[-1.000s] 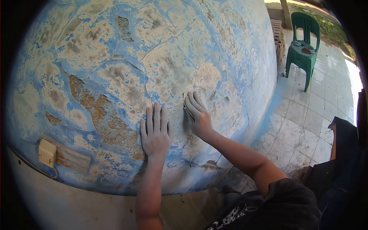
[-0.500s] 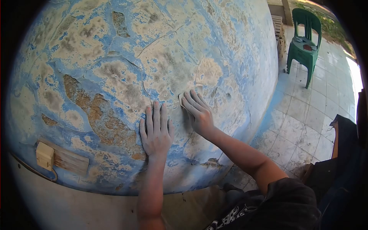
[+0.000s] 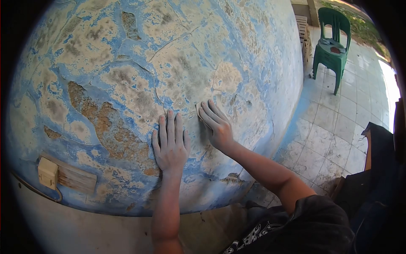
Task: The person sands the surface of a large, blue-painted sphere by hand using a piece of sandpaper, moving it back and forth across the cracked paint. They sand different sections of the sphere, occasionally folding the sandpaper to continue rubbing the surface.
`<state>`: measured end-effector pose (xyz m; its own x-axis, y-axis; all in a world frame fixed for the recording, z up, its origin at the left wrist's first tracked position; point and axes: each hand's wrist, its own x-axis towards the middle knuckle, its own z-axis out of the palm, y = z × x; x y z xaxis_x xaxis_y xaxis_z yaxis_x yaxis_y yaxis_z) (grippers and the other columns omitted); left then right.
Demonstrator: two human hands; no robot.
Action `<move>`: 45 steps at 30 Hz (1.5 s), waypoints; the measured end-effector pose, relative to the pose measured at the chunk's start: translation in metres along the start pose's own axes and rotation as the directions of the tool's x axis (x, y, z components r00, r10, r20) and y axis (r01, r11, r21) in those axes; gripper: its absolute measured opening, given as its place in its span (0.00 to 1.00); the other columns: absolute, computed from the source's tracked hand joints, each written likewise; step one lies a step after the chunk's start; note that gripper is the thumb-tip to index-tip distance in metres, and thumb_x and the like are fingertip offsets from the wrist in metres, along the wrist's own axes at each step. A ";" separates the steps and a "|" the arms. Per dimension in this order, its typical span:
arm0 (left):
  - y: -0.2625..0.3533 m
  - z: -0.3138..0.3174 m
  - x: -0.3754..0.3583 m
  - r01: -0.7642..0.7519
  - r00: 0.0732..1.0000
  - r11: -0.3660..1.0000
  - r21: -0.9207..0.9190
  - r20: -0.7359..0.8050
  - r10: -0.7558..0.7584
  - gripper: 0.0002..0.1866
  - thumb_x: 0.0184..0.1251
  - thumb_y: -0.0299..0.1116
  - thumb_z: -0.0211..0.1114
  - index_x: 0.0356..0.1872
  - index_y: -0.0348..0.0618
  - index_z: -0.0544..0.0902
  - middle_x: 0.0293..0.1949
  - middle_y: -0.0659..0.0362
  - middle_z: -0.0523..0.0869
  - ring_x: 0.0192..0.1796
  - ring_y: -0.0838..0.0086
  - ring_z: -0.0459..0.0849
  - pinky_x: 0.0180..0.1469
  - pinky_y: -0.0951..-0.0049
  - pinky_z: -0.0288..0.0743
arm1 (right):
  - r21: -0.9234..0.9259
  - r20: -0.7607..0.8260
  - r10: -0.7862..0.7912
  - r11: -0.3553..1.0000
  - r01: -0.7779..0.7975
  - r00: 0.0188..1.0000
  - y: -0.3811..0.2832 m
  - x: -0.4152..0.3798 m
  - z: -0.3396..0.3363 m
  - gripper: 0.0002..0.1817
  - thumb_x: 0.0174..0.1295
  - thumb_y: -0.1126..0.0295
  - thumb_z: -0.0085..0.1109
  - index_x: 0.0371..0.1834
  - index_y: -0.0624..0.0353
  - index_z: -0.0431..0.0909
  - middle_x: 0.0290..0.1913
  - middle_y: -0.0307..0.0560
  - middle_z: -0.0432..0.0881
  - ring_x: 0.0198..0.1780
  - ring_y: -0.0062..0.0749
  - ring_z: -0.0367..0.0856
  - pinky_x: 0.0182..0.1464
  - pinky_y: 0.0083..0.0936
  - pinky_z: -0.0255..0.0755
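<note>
A wall with peeling blue and whitish paint fills most of the view, with rough brown patches where the surface has come off. Flat against it near the middle lies my left hand, dusty, its fingers spread and nothing in it. To its right, my right hand presses a thin pale sheet to the wall. Only the sheet's left edge shows beside the fingers; the rest is hidden under the hand.
A cream electrical box sits on a wooden board at the lower left, with a cable below. At the upper right a green plastic chair stands on the tiled floor, near slatted crates. Dark cloth hangs at the right.
The view has shifted slightly, so the wall and chair sit a little further left. Both hands stay at nearly the same places on the wall.
</note>
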<state>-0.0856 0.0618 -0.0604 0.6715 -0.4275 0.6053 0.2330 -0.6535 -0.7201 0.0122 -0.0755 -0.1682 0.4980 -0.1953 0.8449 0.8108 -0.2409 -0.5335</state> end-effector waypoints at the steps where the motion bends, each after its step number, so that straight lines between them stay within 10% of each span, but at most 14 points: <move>1: 0.000 -0.001 -0.001 -0.001 1.000 1.000 0.000 0.001 0.001 0.32 0.85 0.51 0.60 0.86 0.61 0.74 0.89 0.67 0.70 0.89 0.68 0.66 0.88 0.55 0.54 | 0.000 0.000 0.001 1.000 -0.001 1.000 0.004 -0.008 -0.001 0.27 0.66 0.80 0.67 0.70 0.59 0.86 0.76 0.54 0.84 0.82 0.59 0.77 0.83 0.52 0.71; 22: 0.001 -0.001 0.000 0.003 1.000 0.999 -0.043 -0.013 -0.004 0.30 0.86 0.49 0.61 0.85 0.61 0.76 0.88 0.66 0.71 0.89 0.68 0.67 0.88 0.55 0.54 | 0.035 -0.056 -0.017 0.999 0.019 0.998 -0.001 0.012 0.007 0.27 0.67 0.77 0.68 0.71 0.59 0.86 0.77 0.53 0.84 0.81 0.56 0.77 0.81 0.49 0.74; 24: 0.000 -0.002 0.000 0.002 1.000 1.000 -0.024 -0.002 -0.002 0.30 0.85 0.49 0.61 0.85 0.61 0.76 0.88 0.66 0.71 0.89 0.68 0.67 0.88 0.55 0.54 | 0.043 0.129 -0.205 0.979 0.202 0.970 0.021 -0.004 -0.008 0.26 0.68 0.78 0.68 0.71 0.60 0.86 0.77 0.53 0.84 0.81 0.57 0.78 0.81 0.48 0.75; 28: 0.001 0.001 -0.003 0.007 1.000 0.999 -0.035 -0.008 -0.007 0.31 0.85 0.50 0.61 0.85 0.61 0.76 0.88 0.66 0.71 0.89 0.68 0.67 0.88 0.55 0.55 | -0.007 -0.178 0.154 0.987 -0.158 0.972 0.031 0.020 0.003 0.24 0.72 0.82 0.67 0.71 0.65 0.85 0.75 0.62 0.84 0.83 0.62 0.74 0.79 0.47 0.76; 33: 0.001 0.000 -0.001 0.001 1.000 1.000 -0.006 -0.009 -0.001 0.31 0.86 0.51 0.61 0.85 0.61 0.75 0.88 0.67 0.71 0.89 0.67 0.66 0.88 0.55 0.55 | 0.077 0.191 -0.283 0.959 0.273 0.940 0.023 -0.017 -0.008 0.26 0.71 0.76 0.69 0.73 0.61 0.84 0.78 0.54 0.82 0.82 0.54 0.76 0.81 0.47 0.75; 37: 0.001 -0.001 0.000 -0.015 1.000 1.000 0.022 0.009 0.015 0.31 0.86 0.51 0.61 0.86 0.62 0.74 0.89 0.66 0.70 0.90 0.67 0.66 0.89 0.55 0.54 | -0.163 -0.111 0.026 0.986 -0.044 0.993 0.057 0.012 -0.007 0.25 0.72 0.76 0.67 0.73 0.63 0.83 0.78 0.57 0.82 0.83 0.56 0.75 0.82 0.53 0.72; 40: 0.002 -0.004 0.003 -0.020 0.999 0.999 0.026 0.048 0.019 0.32 0.86 0.51 0.61 0.87 0.64 0.73 0.89 0.66 0.69 0.90 0.66 0.65 0.89 0.55 0.54 | -0.017 -0.139 0.096 0.995 -0.099 0.986 0.022 0.010 0.006 0.24 0.73 0.76 0.67 0.73 0.63 0.83 0.78 0.58 0.82 0.82 0.58 0.75 0.82 0.53 0.71; 44: 0.001 -0.002 0.001 -0.008 0.999 1.000 0.004 0.049 0.008 0.33 0.86 0.51 0.61 0.88 0.66 0.72 0.90 0.67 0.68 0.90 0.66 0.64 0.89 0.54 0.54 | 0.052 0.232 -0.256 0.967 0.251 0.938 0.031 -0.023 -0.010 0.26 0.71 0.78 0.67 0.74 0.62 0.83 0.78 0.57 0.82 0.83 0.55 0.75 0.84 0.51 0.71; 45: 0.002 -0.002 0.002 -0.005 0.999 1.000 -0.011 0.040 0.006 0.33 0.86 0.51 0.61 0.88 0.66 0.72 0.90 0.67 0.68 0.90 0.66 0.64 0.89 0.54 0.54 | 0.016 0.105 -0.154 0.988 0.153 0.982 0.037 -0.015 -0.006 0.26 0.71 0.79 0.67 0.74 0.63 0.83 0.78 0.58 0.81 0.83 0.55 0.75 0.83 0.51 0.71</move>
<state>-0.0851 0.0588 -0.0598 0.7006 -0.4056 0.5871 0.2222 -0.6579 -0.7196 0.0330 -0.0872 -0.2008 0.3965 -0.0550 0.9164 0.8823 -0.2530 -0.3970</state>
